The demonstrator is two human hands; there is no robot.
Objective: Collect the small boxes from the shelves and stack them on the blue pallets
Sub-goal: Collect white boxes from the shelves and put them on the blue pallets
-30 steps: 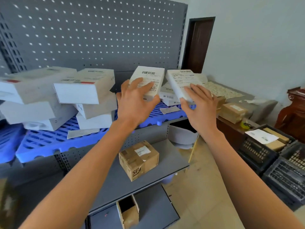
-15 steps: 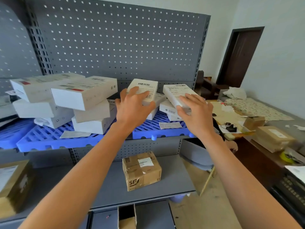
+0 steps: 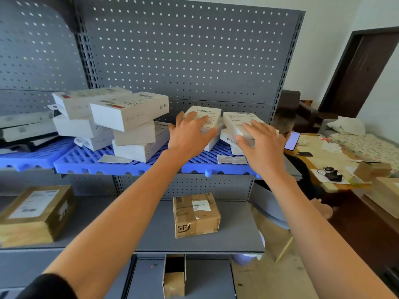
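Two small white boxes lie on lower white boxes at the right end of a blue pallet (image 3: 216, 166) on the upper shelf. My left hand (image 3: 190, 135) rests flat on the barcode-labelled box (image 3: 205, 113), fingers spread over its top. My right hand (image 3: 262, 145) lies on the other labelled box (image 3: 236, 121), which tilts toward me, fingers straight. A leaning pile of larger white boxes (image 3: 129, 114) fills the neighbouring pallet (image 3: 86, 161) to the left.
On the grey shelf below stand a brown SF carton (image 3: 195, 215) and a bigger brown parcel (image 3: 36, 212); an open carton (image 3: 173, 276) sits lower down. Right of the shelving are a person with a phone (image 3: 292, 140) and a cluttered table (image 3: 323, 162).
The view swung left and up toward the shelf. Both hands brought the two white boxes down onto the boxes on the pallet, where they now lie flatter.
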